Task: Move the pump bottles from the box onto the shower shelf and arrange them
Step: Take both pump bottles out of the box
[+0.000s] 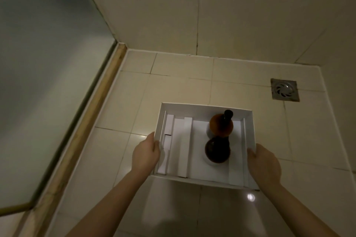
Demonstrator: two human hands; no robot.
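A white open cardboard box (204, 107) is held low over the tiled shower floor. Two pump bottles stand upright in its right half, seen from above: an amber one (219, 127) at the back with a black pump head, and a darker brown one (216, 151) in front of it. My left hand (146, 152) grips the box's left wall. My right hand (264, 165) holds its right wall. White cardboard dividers fill the box's left half. No shower shelf is in view.
A square metal floor drain (284, 89) lies at the right near the wall. A frosted glass panel (42, 75) with a wooden sill (86, 127) runs along the left. Beige tiled walls (231, 17) close the corner behind the box.
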